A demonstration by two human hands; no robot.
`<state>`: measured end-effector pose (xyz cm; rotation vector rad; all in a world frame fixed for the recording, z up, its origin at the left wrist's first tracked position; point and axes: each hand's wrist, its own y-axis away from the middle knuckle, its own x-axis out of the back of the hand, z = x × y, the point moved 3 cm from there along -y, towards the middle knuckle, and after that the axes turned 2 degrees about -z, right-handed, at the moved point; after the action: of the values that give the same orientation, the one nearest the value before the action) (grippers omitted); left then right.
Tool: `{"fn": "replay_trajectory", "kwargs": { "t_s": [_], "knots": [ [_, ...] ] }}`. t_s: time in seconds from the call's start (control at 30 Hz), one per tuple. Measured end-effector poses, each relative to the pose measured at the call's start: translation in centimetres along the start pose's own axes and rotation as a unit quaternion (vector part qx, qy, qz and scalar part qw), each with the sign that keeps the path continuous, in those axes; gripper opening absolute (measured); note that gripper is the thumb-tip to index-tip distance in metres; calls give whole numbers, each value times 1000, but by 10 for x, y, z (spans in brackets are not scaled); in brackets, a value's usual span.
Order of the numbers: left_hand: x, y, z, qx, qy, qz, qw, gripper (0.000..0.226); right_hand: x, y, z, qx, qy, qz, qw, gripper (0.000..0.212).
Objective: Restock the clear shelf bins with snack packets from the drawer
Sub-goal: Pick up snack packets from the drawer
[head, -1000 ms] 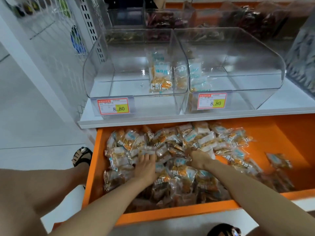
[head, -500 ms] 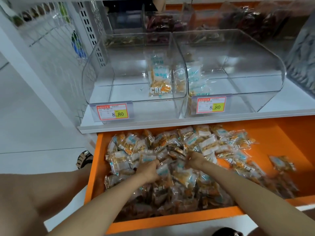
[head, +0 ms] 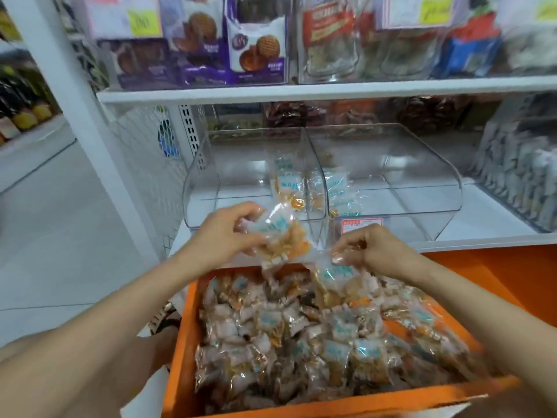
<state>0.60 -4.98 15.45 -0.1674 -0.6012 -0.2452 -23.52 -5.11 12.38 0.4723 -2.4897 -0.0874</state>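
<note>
The left hand point(head: 224, 232) is up in front of the left bin point(head: 205, 188). Its fingers curl round a packet point(head: 281, 236). The right hand point(head: 370, 247) is just beside it, above the orange drawer point(head: 180, 357). Its fingers pinch the top of a second packet point(head: 337, 276), which hangs over the pile point(head: 301, 342) in the drawer. The left bin and right bin point(head: 422, 188) sit side by side on the white shelf point(head: 497, 218). Some snacks point(head: 287, 188) stand inside, near the wall between them.

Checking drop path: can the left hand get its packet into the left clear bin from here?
Probably yes: the left hand holds its packet just before the left bin's open front, nothing visibly between them.
</note>
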Motion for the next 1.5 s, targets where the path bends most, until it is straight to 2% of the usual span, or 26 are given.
{"fn": "replay_trajectory", "kwargs": {
  "t_s": [0.07,0.13,0.2,0.27,0.37,0.5,0.63,0.7,0.77,0.83,0.93,1.07,1.13,1.27,1.37,1.5],
  "knots": [
    [22,-28,15,-5,54,78,995,30,15,7,-24,46,-34,44,997,8],
    [30,-72,13,7,30,115,993,33,32,8,-40,79,-59,101,990,7],
    [22,-117,-4,49,-30,94,994,31,47,3,-48,97,-96,157,978,6],
    [1,-152,-26,92,-102,23,990,31,59,-5,-49,107,-124,205,965,6],
    [-29,-178,-49,89,-251,-56,962,35,72,-17,-44,111,-159,248,949,15],
    [-34,-189,-57,76,-305,-22,949,37,83,-39,-43,112,-165,269,942,14],
    [-30,-188,-61,105,-279,1,955,66,79,-74,-61,134,-152,231,951,17],
    [-18,-183,-65,132,-253,10,958,72,68,-95,-74,142,-99,189,967,18],
    [2,-174,-68,136,-241,30,961,57,55,-117,-83,140,15,157,978,19],
    [25,-161,-72,131,-229,54,963,41,40,-139,-87,130,150,112,974,17],
    [46,-136,-73,116,-221,66,966,28,15,-158,-84,88,365,56,925,9],
    [49,-109,-71,77,-231,60,968,25,-5,-160,-78,51,542,51,837,21],
    [45,-102,-71,60,-218,59,972,23,-6,-159,-78,39,560,53,826,23],
    [39,-91,-65,27,-184,68,980,19,-18,-161,-72,-9,525,18,851,32],
    [39,-85,-56,-8,-178,88,980,16,-34,-163,-57,-48,515,-31,855,62],
    [36,-63,-42,-74,-171,100,977,11,-40,-168,-47,-43,523,8,851,65]
  ]
}}
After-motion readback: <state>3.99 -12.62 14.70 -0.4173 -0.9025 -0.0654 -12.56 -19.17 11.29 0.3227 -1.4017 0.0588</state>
